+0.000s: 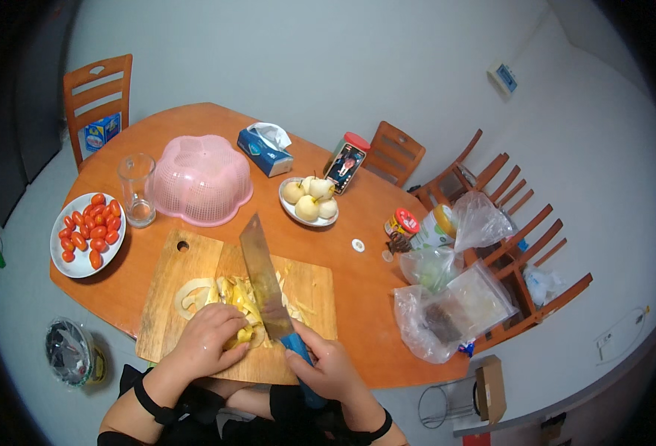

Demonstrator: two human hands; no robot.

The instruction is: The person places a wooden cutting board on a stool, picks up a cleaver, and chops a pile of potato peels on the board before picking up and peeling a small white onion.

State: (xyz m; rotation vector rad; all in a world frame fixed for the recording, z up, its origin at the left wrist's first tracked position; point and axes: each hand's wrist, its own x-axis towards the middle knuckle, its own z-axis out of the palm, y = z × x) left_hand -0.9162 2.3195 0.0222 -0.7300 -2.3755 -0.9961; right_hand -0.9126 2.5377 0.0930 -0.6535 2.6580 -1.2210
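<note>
My right hand (332, 370) grips the blue handle of a broad kitchen knife (263, 275), its blade pointing away from me over the wooden cutting board (166, 297). Beside the blade, my left hand (210, 338) is closed, fingers curled over yellow pieces (242, 296) that look like cut fruit or peel; their exact kind cannot be told. Pale curled peel strips (188, 296) lie around them on the board. Part of the pile is hidden under my left fingers. The knife's edge stands close to the right of those fingers.
Left of the board are a plate of cherry tomatoes (82, 266), a glass mug (140, 214) and an upturned pink basket (201, 182). Beyond it are a tissue box (268, 160), a plate of pears (291, 214) and a phone (345, 168). Plastic bags (425, 327) lie at right; a bin (71, 353) stands lower left.
</note>
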